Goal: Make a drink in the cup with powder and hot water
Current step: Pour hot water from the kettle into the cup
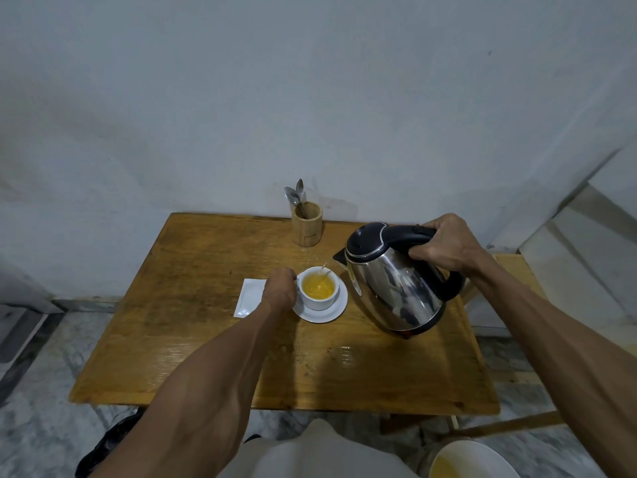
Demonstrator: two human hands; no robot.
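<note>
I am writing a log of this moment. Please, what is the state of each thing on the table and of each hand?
kettle: lifted, tilted, pouring
cup: upright on saucer, partly filled, yellow
saucer: flat on table
sachet: lying flat
spoon holder: upright, holding spoons
left hand: at cup's side
right hand: gripping kettle handle

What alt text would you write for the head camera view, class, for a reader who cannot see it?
A person's right hand tilts a steel kettle, pouring water into a white cup of yellow drink on a saucer, while the left hand steadies the cup. On the wooden table lie a white sachet and a wooden holder with spoons.
</note>
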